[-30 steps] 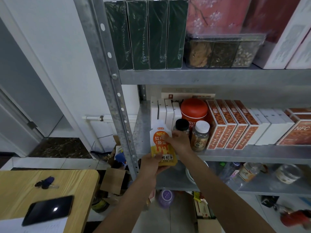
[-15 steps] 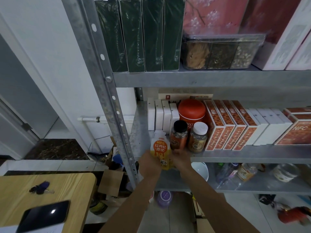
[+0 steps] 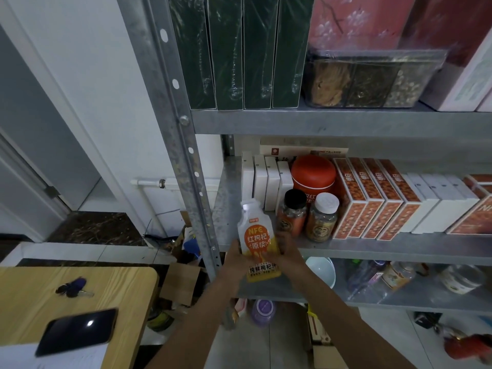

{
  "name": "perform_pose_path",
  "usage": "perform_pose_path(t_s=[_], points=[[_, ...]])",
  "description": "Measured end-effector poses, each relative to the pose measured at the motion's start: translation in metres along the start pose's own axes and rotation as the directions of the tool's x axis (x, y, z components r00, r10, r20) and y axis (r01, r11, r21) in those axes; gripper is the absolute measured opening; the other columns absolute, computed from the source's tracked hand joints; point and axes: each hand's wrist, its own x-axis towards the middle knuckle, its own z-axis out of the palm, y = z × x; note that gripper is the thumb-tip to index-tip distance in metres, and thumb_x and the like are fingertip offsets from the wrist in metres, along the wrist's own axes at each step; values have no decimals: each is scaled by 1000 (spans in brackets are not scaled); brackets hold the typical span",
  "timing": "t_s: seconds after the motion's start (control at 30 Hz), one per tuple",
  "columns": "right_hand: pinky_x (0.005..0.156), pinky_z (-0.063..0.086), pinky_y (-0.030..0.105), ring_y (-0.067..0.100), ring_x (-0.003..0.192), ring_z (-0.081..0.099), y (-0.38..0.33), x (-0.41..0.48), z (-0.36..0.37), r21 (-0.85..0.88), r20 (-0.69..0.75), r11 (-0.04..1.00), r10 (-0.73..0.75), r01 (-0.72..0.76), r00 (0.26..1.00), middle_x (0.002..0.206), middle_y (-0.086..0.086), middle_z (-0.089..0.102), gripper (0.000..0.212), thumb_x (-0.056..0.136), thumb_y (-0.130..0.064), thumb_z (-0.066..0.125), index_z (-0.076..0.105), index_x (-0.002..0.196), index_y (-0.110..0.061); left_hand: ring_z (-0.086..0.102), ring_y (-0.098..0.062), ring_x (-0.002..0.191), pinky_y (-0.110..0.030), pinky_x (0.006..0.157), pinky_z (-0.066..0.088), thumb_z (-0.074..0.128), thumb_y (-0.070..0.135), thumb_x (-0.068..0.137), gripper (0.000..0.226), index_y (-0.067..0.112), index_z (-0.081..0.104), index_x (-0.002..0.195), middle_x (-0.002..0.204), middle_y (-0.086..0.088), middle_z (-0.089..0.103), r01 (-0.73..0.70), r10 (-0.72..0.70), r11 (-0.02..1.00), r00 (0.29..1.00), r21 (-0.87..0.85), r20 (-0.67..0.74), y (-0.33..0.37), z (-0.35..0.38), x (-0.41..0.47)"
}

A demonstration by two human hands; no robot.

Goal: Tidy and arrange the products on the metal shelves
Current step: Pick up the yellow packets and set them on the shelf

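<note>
Stock by colour: pouch [image 3: 257,243], white top, yellow-orange body, orange disc; boxes [image 3: 245,54], glossy dark green; canister [image 3: 312,175], red; cartons [image 3: 372,206], orange speckled faces, white sides; gift box [image 3: 346,20], pink with blossom pattern; bench [image 3: 80,286], pale wood grain; phone [image 3: 77,331], black.

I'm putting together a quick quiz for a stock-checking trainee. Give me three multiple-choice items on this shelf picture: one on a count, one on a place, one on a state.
1. How many dark green boxes stand on the top shelf?
A. four
B. two
C. six

2. Where does the black-lidded jar stand?
A. on the lowest shelf
B. on the middle shelf, left of the white-lidded jar
C. on top of the boxes

3. What state is the orange pouch in?
A. lying flat on a shelf
B. hanging from a hook
C. held upright in both hands

Answers:
1 A: four green boxes show side by side.
2 B: it stands near the shelf's front, beside the white-lidded jar.
3 C: the left hand and right hand grip its sides, spout up.
</note>
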Motion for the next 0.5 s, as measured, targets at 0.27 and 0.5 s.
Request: perform_pose_path(t_s=[0.27, 0.5], points=[[85, 52, 17, 6, 110, 57, -33, 24, 12, -67, -4, 950, -305, 305, 952, 120, -1, 54, 52, 89, 2, 63, 34, 128, -19, 56, -14, 101, -20, 84, 47, 45, -1, 99, 27, 14, 44, 121, 109, 1, 54, -522, 577, 753, 816, 401, -21, 40, 1, 9], [91, 43, 10, 9, 117, 50, -22, 27, 19, -210, 45, 958, -188, 193, 981, 126, -4, 50, 47, 93, -8, 61, 35, 127, -26, 52, -32, 106, -17, 80, 42, 41, 9, 99, 32, -2, 36, 128, 113, -16, 49, -404, 424, 785, 903, 469, 68, 15, -6, 21]])
